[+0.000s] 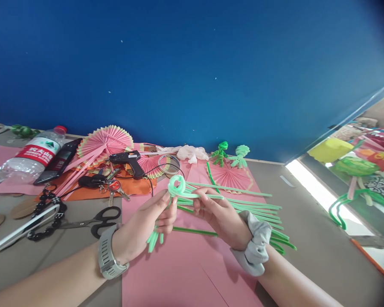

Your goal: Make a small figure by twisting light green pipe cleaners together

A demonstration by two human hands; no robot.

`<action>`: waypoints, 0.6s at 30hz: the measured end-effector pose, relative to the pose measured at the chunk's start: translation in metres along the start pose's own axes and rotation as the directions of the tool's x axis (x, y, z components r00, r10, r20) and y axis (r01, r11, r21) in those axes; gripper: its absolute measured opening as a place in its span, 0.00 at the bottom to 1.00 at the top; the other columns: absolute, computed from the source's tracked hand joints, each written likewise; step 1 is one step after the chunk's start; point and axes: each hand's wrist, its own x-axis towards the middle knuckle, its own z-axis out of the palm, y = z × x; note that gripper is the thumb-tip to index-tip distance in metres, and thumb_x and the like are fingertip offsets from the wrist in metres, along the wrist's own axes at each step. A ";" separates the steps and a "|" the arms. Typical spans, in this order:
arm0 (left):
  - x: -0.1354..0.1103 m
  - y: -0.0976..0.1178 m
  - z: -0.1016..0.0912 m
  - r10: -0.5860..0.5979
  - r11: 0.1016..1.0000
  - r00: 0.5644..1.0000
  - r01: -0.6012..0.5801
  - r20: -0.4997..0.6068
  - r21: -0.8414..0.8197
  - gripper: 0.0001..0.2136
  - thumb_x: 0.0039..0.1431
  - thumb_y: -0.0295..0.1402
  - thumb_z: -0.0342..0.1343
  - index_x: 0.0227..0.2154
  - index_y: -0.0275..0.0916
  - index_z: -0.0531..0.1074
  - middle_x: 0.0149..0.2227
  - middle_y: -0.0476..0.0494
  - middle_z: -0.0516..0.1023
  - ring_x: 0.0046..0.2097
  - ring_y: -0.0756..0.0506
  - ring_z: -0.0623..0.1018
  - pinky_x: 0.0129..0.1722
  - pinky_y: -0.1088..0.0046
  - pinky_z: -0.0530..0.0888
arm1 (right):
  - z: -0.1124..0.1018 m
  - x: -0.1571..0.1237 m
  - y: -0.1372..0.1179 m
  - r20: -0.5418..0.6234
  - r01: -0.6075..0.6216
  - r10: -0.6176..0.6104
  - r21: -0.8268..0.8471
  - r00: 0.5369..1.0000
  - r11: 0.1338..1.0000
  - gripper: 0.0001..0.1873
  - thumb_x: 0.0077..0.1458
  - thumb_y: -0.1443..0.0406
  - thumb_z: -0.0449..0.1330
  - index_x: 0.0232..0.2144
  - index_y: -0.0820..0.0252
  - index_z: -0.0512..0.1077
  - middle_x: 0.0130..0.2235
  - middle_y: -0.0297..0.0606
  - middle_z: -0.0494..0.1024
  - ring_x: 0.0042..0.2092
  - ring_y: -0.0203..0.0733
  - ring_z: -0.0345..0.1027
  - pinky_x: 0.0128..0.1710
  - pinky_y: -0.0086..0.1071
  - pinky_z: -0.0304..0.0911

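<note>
Light green pipe cleaners wound into a small ring-headed figure [176, 186] are pinched in my left hand [153, 219], with bent ends hanging below the fingers. From the coil a straight pipe cleaner [216, 197] runs to the right, and the fingers of my right hand [215, 211] are closed on it. Behind and under my right hand lie several loose green pipe cleaners [265, 213] on pink paper [185, 273]. Two finished-looking pipe cleaner figures, one dark green [220, 153] and one pale green [240, 156], stand at the back.
A black glue gun [129, 162] with its cord lies beside pink paper fans [105, 143]. Scissors [97, 221], keys [115, 187], a beaded string [40, 234] and a plastic bottle [38, 151] are on the left. A tape roll [168, 165] sits before the blue wall [192, 76].
</note>
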 end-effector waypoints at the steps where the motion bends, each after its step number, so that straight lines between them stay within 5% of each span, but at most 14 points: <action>1: 0.000 0.001 0.000 -0.007 0.999 0.999 0.005 0.049 0.043 0.15 0.63 0.40 0.36 0.23 0.39 0.55 0.22 0.56 0.47 0.22 0.54 0.48 0.20 0.78 0.51 | -0.002 0.002 0.000 0.013 -0.042 0.042 0.010 0.999 0.999 0.10 0.53 0.57 0.57 0.31 0.58 0.67 0.26 0.30 0.65 0.28 0.30 0.60 0.31 0.26 0.60; 5: -0.004 0.008 0.000 -0.148 0.936 0.956 0.053 0.252 0.348 0.13 0.63 0.39 0.36 0.32 0.40 0.62 0.23 0.54 0.55 0.22 0.53 0.55 0.22 0.77 0.57 | -0.010 0.005 -0.003 0.060 -0.173 0.176 -0.053 0.983 0.983 0.12 0.50 0.57 0.59 0.27 0.61 0.66 0.24 0.29 0.65 0.24 0.29 0.58 0.26 0.25 0.58; 9: -0.010 0.012 0.002 -0.223 0.686 0.950 -0.005 0.217 0.728 0.12 0.62 0.38 0.38 0.33 0.41 0.65 0.27 0.51 0.66 0.29 0.50 0.66 0.30 0.74 0.61 | -0.010 0.004 -0.011 0.047 -0.225 0.235 -0.159 0.971 0.961 0.12 0.50 0.58 0.60 0.27 0.63 0.67 0.23 0.29 0.66 0.23 0.28 0.57 0.25 0.25 0.57; 12: -0.013 0.007 0.002 -0.202 0.571 0.963 -0.032 0.178 0.821 0.12 0.62 0.36 0.37 0.31 0.42 0.66 0.27 0.50 0.69 0.29 0.47 0.69 0.29 0.73 0.61 | -0.003 0.000 -0.019 -0.019 -0.120 0.123 -0.397 0.992 0.910 0.13 0.52 0.58 0.57 0.26 0.62 0.67 0.24 0.30 0.68 0.26 0.31 0.60 0.27 0.26 0.58; 16: -0.012 -0.003 -0.001 -0.157 0.517 0.980 -0.024 0.123 0.856 0.12 0.61 0.36 0.37 0.33 0.41 0.65 0.28 0.49 0.70 0.30 0.46 0.69 0.30 0.72 0.61 | 0.010 -0.011 -0.028 0.050 0.104 -0.099 -0.741 0.994 0.663 0.10 0.56 0.61 0.52 0.27 0.59 0.67 0.25 0.32 0.69 0.29 0.34 0.64 0.27 0.27 0.59; 18: -0.010 -0.005 -0.002 -0.096 0.583 0.991 -0.017 0.090 0.812 0.11 0.60 0.36 0.38 0.31 0.41 0.65 0.27 0.50 0.68 0.29 0.46 0.68 0.30 0.72 0.61 | 0.016 -0.018 -0.030 0.128 0.219 -0.210 -0.834 0.969 0.506 0.07 0.58 0.65 0.50 0.32 0.58 0.67 0.29 0.34 0.71 0.32 0.36 0.65 0.29 0.27 0.61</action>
